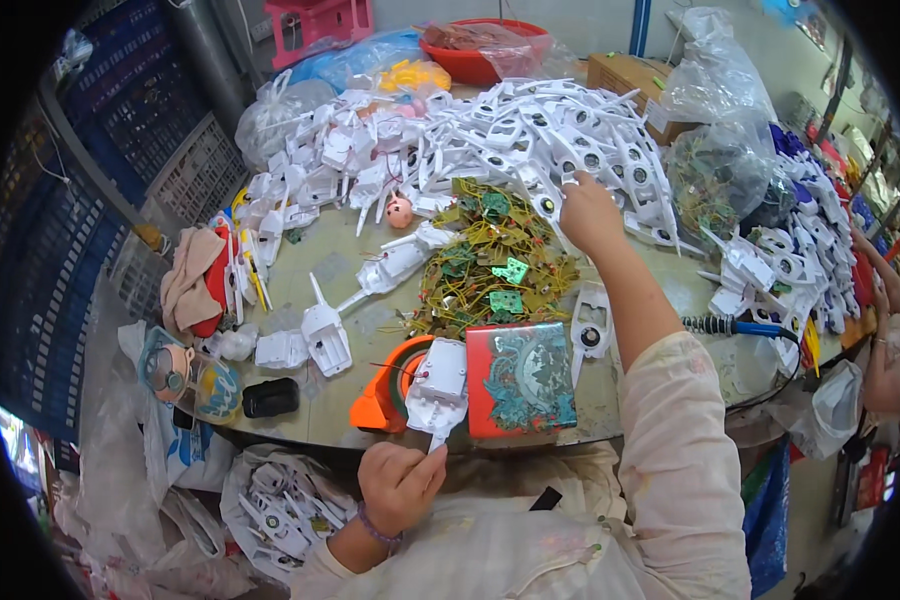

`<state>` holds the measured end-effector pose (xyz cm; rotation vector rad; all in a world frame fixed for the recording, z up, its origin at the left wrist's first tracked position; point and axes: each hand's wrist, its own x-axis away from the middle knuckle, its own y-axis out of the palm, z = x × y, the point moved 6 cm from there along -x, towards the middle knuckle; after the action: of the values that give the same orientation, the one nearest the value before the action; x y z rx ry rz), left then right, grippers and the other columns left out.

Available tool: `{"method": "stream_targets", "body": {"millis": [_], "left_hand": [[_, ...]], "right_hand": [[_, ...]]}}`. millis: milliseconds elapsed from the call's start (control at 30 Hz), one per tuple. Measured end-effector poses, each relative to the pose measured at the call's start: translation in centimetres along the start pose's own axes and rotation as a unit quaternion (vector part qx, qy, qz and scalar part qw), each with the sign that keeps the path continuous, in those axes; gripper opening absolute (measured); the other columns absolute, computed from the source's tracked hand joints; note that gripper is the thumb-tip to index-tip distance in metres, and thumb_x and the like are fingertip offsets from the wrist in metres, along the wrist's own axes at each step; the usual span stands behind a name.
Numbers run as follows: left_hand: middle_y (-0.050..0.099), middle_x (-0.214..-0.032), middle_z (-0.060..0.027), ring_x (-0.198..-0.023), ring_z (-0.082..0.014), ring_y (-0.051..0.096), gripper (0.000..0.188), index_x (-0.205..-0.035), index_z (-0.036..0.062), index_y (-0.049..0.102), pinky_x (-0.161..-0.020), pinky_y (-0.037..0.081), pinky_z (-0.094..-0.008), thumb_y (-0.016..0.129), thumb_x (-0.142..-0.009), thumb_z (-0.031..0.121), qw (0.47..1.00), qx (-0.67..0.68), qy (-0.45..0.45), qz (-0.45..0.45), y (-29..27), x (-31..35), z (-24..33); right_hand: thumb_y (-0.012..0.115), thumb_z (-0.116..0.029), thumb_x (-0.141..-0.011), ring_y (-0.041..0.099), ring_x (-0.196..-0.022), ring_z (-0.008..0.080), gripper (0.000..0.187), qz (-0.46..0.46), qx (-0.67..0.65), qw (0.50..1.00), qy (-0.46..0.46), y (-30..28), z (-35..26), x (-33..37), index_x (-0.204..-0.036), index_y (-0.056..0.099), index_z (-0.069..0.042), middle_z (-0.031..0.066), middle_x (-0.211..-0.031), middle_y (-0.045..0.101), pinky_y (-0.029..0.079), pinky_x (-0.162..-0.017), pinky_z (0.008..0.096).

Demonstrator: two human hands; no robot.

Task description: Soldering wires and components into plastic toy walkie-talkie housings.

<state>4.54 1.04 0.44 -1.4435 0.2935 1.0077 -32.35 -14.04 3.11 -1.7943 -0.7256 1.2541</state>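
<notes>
My left hand (400,487) is closed round the thin stem of a white plastic casing (438,385) at the table's front edge. That casing has a boxy end with a thin red wire, resting over an orange tape dispenser (382,392). My right hand (592,215) reaches far across the table into a heap of white plastic shells (450,135). Its fingers are bent at a white shell (547,204) with a dark round part; the fingertips are partly hidden. Between my arms lies a pile of wired green circuit boards (495,255).
A red box with a patterned top (522,380) sits before me. Right of my forearm is a soldering iron (740,326). At left are a black case (271,397) and a clear cup (185,375). A red basin (483,50) stands behind. Another person's hand (880,300) shows at far right.
</notes>
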Motion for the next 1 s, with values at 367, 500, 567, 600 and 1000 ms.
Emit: {"method": "stream_targets", "body": {"millis": [367, 500, 567, 600, 1000], "left_hand": [[0.057, -0.087, -0.0081, -0.076, -0.0266, 0.054, 0.041, -0.106, 0.0021, 0.064, -0.069, 0.044, -0.0376, 0.07, -0.08, 0.034, 0.996, 0.062, -0.056, 0.012, -2.0, -0.8, -1.4], [0.06, -0.089, -0.0124, -0.081, -0.0309, 0.057, 0.03, -0.101, 0.0022, 0.065, -0.073, 0.045, -0.0399, 0.067, -0.08, 0.023, 0.997, 0.056, -0.052, 0.034, -3.3, -5.2, -4.4], [0.061, -0.087, -0.0136, -0.081, -0.0318, 0.057, 0.022, -0.098, 0.0024, 0.066, -0.074, 0.046, -0.0398, 0.065, -0.081, 0.016, 0.997, 0.047, -0.061, 0.03, -2.8, -7.8, -6.6], [0.061, -0.087, -0.0138, -0.08, -0.0318, 0.057, 0.018, -0.097, 0.0026, 0.066, -0.074, 0.046, -0.0394, 0.064, -0.082, 0.013, 0.996, 0.041, -0.068, 0.027, -2.2, -9.3, -7.8], [0.061, -0.083, -0.0058, -0.076, -0.0252, 0.062, 0.017, -0.087, 0.0103, 0.071, -0.066, 0.05, -0.0372, 0.067, -0.081, 0.025, 0.979, 0.068, 0.02, -0.191, 11.4, -16.5, -14.2]], "right_hand": [[0.053, -0.013, -0.084, 0.061, -0.098, 0.0355, 0.024, -0.103, 0.031, 0.982, 0.157, 6.7, 6.0, 1.2, -0.107, 0.057, -0.006, 0.019, -0.106, 0.061, 0.051, -0.079, 0.0468], [0.048, -0.007, -0.085, 0.066, -0.081, 0.0332, 0.013, 0.018, 0.045, 0.994, 0.094, 3.3, 4.8, 0.9, -0.092, 0.059, -0.004, 0.0139, -0.083, 0.067, 0.053, -0.068, 0.0442], [0.051, -0.003, -0.079, 0.064, -0.08, 0.0347, 0.009, 0.091, -0.008, 0.995, 0.025, -0.8, 2.0, 1.2, -0.083, 0.06, -0.003, 0.018, -0.083, 0.065, 0.051, -0.066, 0.0451], [0.052, -0.002, -0.079, 0.064, -0.079, 0.0348, 0.01, 0.093, -0.018, 0.995, -0.018, -0.9, 0.6, 1.6, -0.085, 0.059, -0.002, 0.0183, -0.082, 0.064, 0.051, -0.066, 0.0454], [0.06, 0.0, -0.077, 0.059, -0.077, 0.0295, 0.035, -0.03, -0.099, 0.992, -0.071, -6.4, -2.5, 21.0, -0.111, 0.059, -0.002, 0.0116, -0.085, 0.063, 0.048, -0.068, 0.0401]]}}
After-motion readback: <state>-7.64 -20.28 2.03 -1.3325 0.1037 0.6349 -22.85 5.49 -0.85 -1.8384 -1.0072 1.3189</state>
